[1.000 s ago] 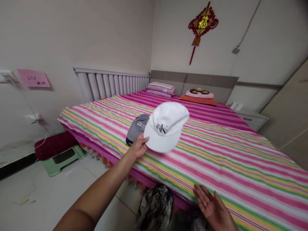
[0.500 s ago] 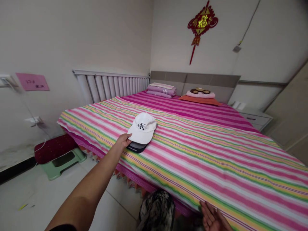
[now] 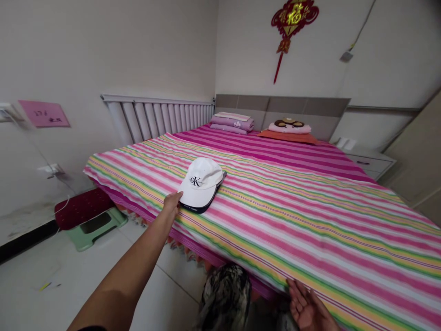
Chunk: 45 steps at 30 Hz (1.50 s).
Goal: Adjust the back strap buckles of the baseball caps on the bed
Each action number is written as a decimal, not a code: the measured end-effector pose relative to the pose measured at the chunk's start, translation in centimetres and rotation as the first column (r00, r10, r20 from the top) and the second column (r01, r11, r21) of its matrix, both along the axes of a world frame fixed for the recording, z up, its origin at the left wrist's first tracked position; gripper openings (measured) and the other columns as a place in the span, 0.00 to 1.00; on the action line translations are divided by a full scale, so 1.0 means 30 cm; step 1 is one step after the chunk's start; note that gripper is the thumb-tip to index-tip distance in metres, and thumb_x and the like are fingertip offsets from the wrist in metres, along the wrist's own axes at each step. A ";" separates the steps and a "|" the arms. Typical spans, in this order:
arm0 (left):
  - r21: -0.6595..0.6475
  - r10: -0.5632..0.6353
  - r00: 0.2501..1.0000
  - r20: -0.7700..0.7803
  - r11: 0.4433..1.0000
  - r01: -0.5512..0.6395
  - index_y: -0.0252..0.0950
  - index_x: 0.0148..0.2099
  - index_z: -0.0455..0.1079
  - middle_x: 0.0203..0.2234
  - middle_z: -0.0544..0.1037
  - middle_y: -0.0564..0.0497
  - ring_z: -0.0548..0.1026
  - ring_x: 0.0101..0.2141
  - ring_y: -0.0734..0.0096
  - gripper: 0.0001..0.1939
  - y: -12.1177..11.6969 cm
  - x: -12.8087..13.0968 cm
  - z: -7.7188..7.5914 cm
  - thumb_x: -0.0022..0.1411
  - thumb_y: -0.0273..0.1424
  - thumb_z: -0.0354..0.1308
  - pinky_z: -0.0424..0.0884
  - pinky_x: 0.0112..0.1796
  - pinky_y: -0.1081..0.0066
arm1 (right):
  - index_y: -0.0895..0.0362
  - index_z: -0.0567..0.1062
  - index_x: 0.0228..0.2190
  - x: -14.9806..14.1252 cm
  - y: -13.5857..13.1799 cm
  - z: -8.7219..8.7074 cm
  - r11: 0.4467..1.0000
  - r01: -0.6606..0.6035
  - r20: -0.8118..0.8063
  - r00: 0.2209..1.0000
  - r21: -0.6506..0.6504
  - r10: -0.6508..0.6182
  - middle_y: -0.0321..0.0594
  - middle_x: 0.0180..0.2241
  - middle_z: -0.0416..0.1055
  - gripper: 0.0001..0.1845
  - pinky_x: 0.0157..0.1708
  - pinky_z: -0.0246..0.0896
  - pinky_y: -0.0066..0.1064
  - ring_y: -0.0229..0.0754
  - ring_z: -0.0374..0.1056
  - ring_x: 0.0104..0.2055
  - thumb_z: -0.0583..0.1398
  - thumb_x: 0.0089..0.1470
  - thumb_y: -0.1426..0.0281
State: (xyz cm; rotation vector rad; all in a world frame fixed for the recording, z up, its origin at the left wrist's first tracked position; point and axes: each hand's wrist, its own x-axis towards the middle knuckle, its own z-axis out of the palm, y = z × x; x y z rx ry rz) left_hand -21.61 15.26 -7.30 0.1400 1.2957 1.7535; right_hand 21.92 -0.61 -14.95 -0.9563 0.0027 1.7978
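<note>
the left hand [image 3: 172, 202] grips the brim of a white cap [image 3: 201, 181], stacked over a dark-brimmed cap [image 3: 200, 209] on a striped bed [image 3: 275, 220]. the right hand [image 3: 308, 305] is open and empty near the bed's edge.

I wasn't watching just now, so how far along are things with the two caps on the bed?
Done, it seems: the white cap lies over the dark-brimmed cap on the striped cloth. In hand: the left hand pinches the white brim's edge; the right hand is open and empty. Left, as far as I can judge: only the brim's release.
</note>
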 end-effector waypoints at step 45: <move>0.143 -0.165 0.979 0.123 0.979 0.147 0.37 0.35 0.67 0.26 0.76 0.53 0.75 0.29 0.75 0.03 -0.111 0.365 -0.149 0.58 0.30 0.53 0.70 0.35 0.75 | 0.60 0.76 0.26 -0.090 0.032 0.025 0.997 0.075 -0.048 0.996 -0.004 -0.075 0.38 0.27 0.77 0.20 0.22 0.66 0.24 0.35 0.70 0.23 0.71 0.23 0.77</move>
